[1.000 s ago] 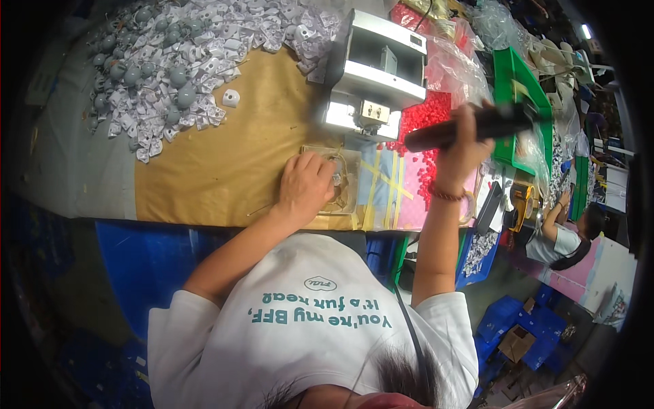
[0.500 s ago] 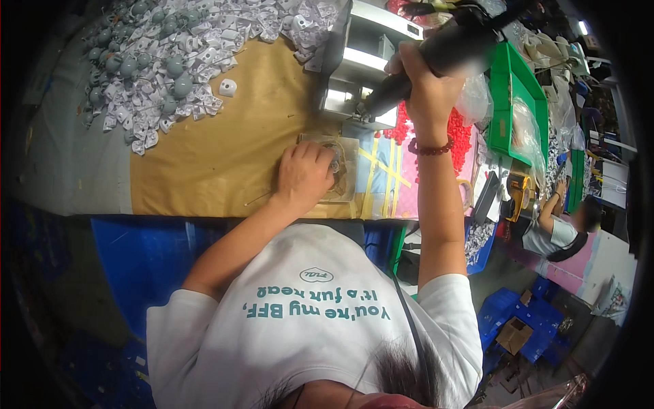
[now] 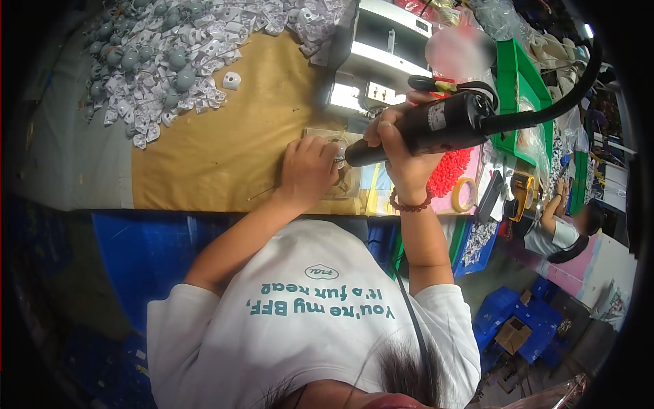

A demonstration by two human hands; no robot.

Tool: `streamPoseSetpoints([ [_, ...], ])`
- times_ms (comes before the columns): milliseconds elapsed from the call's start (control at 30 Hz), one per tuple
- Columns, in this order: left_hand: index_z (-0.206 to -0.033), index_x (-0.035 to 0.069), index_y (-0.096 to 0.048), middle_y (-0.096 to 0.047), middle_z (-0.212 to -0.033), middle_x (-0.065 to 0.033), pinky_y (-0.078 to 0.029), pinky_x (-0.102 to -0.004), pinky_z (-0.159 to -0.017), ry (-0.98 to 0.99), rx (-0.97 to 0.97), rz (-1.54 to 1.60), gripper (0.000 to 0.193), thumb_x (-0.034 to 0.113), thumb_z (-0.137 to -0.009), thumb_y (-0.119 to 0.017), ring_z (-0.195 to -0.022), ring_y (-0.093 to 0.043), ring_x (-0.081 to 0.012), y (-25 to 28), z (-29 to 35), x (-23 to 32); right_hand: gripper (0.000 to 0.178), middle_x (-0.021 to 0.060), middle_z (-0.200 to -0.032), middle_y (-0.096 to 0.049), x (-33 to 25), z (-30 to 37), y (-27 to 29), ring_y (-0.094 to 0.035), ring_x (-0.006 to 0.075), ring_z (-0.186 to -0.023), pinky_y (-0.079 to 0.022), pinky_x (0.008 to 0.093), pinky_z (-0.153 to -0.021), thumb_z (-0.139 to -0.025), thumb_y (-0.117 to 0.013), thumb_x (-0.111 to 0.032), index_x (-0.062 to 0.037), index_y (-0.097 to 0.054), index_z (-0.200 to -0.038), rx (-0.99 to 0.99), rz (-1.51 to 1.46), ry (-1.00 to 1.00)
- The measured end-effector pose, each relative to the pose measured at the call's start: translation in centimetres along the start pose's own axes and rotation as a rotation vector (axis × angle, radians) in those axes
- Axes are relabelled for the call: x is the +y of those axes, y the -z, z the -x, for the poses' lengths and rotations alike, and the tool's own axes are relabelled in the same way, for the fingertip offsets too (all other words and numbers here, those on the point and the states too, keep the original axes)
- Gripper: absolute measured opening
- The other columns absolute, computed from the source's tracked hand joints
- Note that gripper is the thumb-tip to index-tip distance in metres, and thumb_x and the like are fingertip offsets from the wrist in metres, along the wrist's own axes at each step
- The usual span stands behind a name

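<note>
My right hand [image 3: 407,163] is wrapped round a black electric screwdriver [image 3: 443,126], its thick cord arching off to the right. The driver lies slanted, its front end beside a small pale round part [image 3: 340,151]. That part sits on a clear, plate-like fixture [image 3: 349,183] near the table's front edge. With curled fingers, my left hand [image 3: 305,169] holds the part from its left side. The driver's tip and the part's underside are too small or hidden to make out.
White and grey plastic parts [image 3: 170,61] are heaped at the far left. Behind the fixture stands a white machine [image 3: 392,34]. To the right are small red parts [image 3: 449,170], a tape roll [image 3: 464,194] and a green crate [image 3: 507,95]. A co-worker [image 3: 555,232] sits farther right.
My right hand has brought the screwdriver down and left, from in front of the white machine to the part at the fixture. My left hand stays nearly in place.
</note>
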State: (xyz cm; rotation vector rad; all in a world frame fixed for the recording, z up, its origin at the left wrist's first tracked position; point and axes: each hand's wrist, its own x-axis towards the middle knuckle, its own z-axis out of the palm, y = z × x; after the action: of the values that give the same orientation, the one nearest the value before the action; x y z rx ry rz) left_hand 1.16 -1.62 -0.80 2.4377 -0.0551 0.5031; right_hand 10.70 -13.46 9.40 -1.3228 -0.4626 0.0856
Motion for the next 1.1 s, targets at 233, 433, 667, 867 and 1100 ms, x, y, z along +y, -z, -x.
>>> streamPoseSetpoints([
  [233,-0.103,0.011,-0.059,-0.056,-0.093,-0.0078,-0.044,-0.0432,-0.082,-0.02,0.023,-0.001,0.036,0.011,-0.07,-0.073,-0.094,-0.056,-0.0292,-0.1,-0.1,-0.2,0.051,0.0042,-0.072,-0.058,0.2,0.7,-0.3,-0.054,0.0086,-0.062,-0.044,0.0237,-0.057,-0.077,-0.066,0.014,0.0045,-0.042,-0.12,-0.022,-0.016,-0.025],
  [433,-0.101,0.012,-0.055,-0.057,-0.092,-0.0056,-0.043,-0.0418,-0.081,-0.002,-0.05,0.025,0.038,0.007,-0.067,-0.072,-0.095,-0.057,-0.0267,0.8,-0.4,-0.1,0.047,0.021,-0.102,-0.054,2.3,3.4,1.7,-0.054,0.0329,-0.096,-0.044,0.0456,-0.092,-0.094,-0.051,-0.026,0.0129,-0.046,-0.12,-0.363,0.635,0.046],
  [667,-0.101,0.012,-0.056,-0.058,-0.094,-0.0059,-0.043,-0.0418,-0.082,0.016,-0.072,0.027,0.036,0.007,-0.068,-0.071,-0.096,-0.057,-0.0264,0.8,-0.5,0.1,0.043,0.0087,-0.095,-0.055,2.5,3.9,1.9,-0.055,0.0199,-0.088,-0.046,0.0368,-0.082,-0.084,-0.065,-0.012,0.0048,-0.045,-0.118,-0.275,0.344,0.03],
  [867,-0.101,0.012,-0.058,-0.058,-0.097,-0.0054,-0.043,-0.0414,-0.083,0.049,-0.124,0.028,0.036,0.008,-0.068,-0.071,-0.098,-0.057,-0.0265,1.3,-0.8,0.3,0.039,0.0096,-0.097,-0.056,2.4,4.0,1.5,-0.055,0.02,-0.089,-0.046,0.0353,-0.083,-0.082,-0.067,-0.01,0.0027,-0.047,-0.114,-0.265,0.174,-0.06],
  [1100,-0.108,0.008,-0.061,-0.059,-0.103,-0.0088,-0.043,-0.0425,-0.091,0.141,-0.156,0.085,0.037,0.013,-0.073,-0.074,-0.108,-0.053,-0.0302,2.1,-1.0,0.3,0.012,0.0049,-0.073,-0.062,-1.3,-0.3,2.4,-0.062,0.0177,-0.062,-0.051,0.0296,-0.06,-0.085,-0.069,-0.007,-0.0028,-0.058,-0.086,0.13,0.12,-0.128],
])
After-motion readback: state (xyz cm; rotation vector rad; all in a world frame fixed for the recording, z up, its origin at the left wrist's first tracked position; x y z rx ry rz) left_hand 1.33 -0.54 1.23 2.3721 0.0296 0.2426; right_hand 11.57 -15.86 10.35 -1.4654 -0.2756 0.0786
